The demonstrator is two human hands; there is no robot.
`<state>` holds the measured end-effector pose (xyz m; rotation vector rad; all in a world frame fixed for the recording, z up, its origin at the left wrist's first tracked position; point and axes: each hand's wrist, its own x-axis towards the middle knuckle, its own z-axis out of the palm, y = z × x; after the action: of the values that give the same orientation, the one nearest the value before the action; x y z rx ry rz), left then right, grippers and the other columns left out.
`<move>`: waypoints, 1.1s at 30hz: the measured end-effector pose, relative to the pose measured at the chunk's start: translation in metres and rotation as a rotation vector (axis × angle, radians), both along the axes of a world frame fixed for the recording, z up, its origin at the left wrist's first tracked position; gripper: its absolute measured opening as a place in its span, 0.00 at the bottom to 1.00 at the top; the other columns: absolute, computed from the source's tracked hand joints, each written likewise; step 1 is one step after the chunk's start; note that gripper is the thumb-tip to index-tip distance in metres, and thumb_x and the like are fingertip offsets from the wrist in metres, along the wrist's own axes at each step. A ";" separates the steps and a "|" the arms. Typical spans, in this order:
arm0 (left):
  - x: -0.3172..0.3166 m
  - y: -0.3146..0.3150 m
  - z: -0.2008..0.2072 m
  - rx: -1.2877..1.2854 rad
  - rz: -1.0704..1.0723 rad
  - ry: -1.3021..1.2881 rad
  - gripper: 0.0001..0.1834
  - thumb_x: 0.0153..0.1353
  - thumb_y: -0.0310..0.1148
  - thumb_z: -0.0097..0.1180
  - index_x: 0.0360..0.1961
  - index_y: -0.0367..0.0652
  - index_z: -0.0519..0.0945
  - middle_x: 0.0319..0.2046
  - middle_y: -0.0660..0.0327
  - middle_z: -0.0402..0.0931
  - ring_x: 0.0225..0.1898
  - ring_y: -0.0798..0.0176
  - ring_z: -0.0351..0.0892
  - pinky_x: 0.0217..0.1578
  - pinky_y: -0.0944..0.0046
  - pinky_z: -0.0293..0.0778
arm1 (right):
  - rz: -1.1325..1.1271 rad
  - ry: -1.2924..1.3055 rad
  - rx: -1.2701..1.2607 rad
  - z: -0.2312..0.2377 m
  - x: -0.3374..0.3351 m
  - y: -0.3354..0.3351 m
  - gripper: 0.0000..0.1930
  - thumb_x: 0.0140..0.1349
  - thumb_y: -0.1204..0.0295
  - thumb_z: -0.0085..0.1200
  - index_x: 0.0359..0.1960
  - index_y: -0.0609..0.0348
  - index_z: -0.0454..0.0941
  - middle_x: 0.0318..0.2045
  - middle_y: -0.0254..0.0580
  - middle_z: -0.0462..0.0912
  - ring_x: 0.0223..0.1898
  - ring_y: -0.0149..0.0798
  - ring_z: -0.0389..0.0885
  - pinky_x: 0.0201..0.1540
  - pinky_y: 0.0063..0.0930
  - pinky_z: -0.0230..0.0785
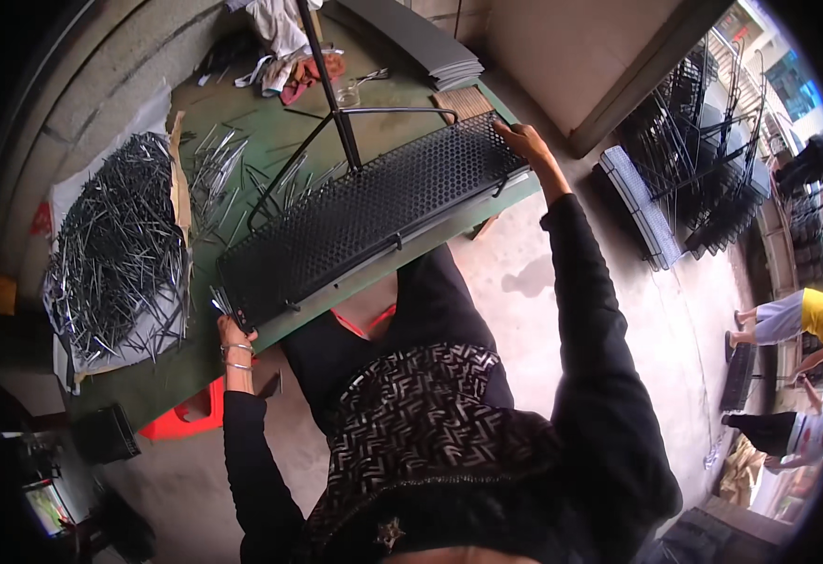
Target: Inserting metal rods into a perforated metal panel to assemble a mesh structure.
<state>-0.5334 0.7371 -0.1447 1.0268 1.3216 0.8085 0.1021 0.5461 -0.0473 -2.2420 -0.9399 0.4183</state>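
Note:
A long black perforated mesh panel (374,202) lies aslant over the green table (148,390), its right end farther from me. My right hand (526,144) is closed on that far right end, thumb over the top. At the near left corner my left hand (235,336) is closed, with a few thin shiny strips (222,303) sticking up from its fingers; whether it also grips the panel's corner I cannot tell. Small dark clips or tabs (396,242) stick out along the panel's near edge. Behind the panel rises a black metal rod frame (345,127).
A large heap of thin dark strips (120,244) fills an opened sack at the left, and loose strips (219,174) lie beside it. Grey sheets (421,42) are stacked at the back. A red stool (190,414) is under the table. Black racks (693,160) and other people (792,315) are at the right.

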 end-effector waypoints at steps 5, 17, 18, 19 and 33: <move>0.010 0.005 -0.010 0.024 0.087 0.065 0.13 0.58 0.39 0.50 0.19 0.50 0.66 0.14 0.65 0.58 0.08 0.65 0.57 0.06 0.65 0.48 | -0.115 -0.024 0.051 -0.021 0.019 -0.009 0.39 0.57 0.36 0.49 0.37 0.69 0.81 0.27 0.45 0.81 0.33 0.37 0.78 0.40 0.36 0.68; -0.012 -0.019 -0.054 0.058 0.339 -0.039 0.06 0.62 0.46 0.49 0.39 0.63 0.69 0.26 0.73 0.76 0.24 0.73 0.74 0.14 0.64 0.63 | -0.163 0.152 0.011 0.027 0.003 0.006 0.30 0.53 0.44 0.61 0.32 0.67 0.84 0.23 0.43 0.82 0.28 0.35 0.80 0.33 0.33 0.70; 0.006 -0.022 -0.043 0.049 0.413 0.007 0.08 0.61 0.44 0.51 0.39 0.61 0.69 0.26 0.74 0.75 0.24 0.73 0.74 0.15 0.62 0.66 | -0.136 0.170 0.001 0.031 0.012 0.008 0.30 0.54 0.44 0.60 0.32 0.67 0.84 0.22 0.42 0.82 0.27 0.34 0.80 0.32 0.32 0.70; 0.018 -0.022 -0.043 0.042 0.408 0.015 0.08 0.61 0.44 0.51 0.39 0.61 0.69 0.26 0.74 0.75 0.24 0.73 0.74 0.15 0.62 0.66 | -0.108 0.188 -0.009 0.034 0.020 0.010 0.29 0.55 0.45 0.60 0.31 0.66 0.84 0.21 0.41 0.82 0.25 0.33 0.80 0.31 0.31 0.70; 0.042 0.036 -0.033 0.007 0.105 0.181 0.08 0.61 0.44 0.51 0.35 0.55 0.72 0.23 0.70 0.68 0.21 0.68 0.69 0.14 0.66 0.65 | -0.112 0.142 0.057 -0.020 0.073 0.022 0.33 0.61 0.42 0.50 0.41 0.67 0.82 0.28 0.50 0.84 0.34 0.39 0.82 0.39 0.34 0.71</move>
<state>-0.4915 0.7734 -0.1779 1.0628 1.5381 0.8135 0.1753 0.5684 -0.0678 -2.1700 -0.7402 0.4867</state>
